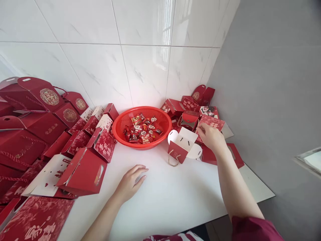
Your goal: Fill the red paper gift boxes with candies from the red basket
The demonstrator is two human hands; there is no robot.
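My left hand (131,182) rests over the white table with its fingers apart and nothing in them. At the right, my right hand (210,135) has its fingers bent together at the edge of a red patterned box (214,123); its fingertips are partly hidden. Just left of that hand, a small red box (177,150) stands with its white flaps spread and a cord handle at its front. A red plastic basket (141,146) holds several wrapped candies (144,129) near the wall.
Many red gift boxes (84,170) crowd the left side. More red boxes (173,106) are piled at the back right. A tiled wall (145,77) stands behind the table (160,201); a grey panel (263,100) rises at the right.
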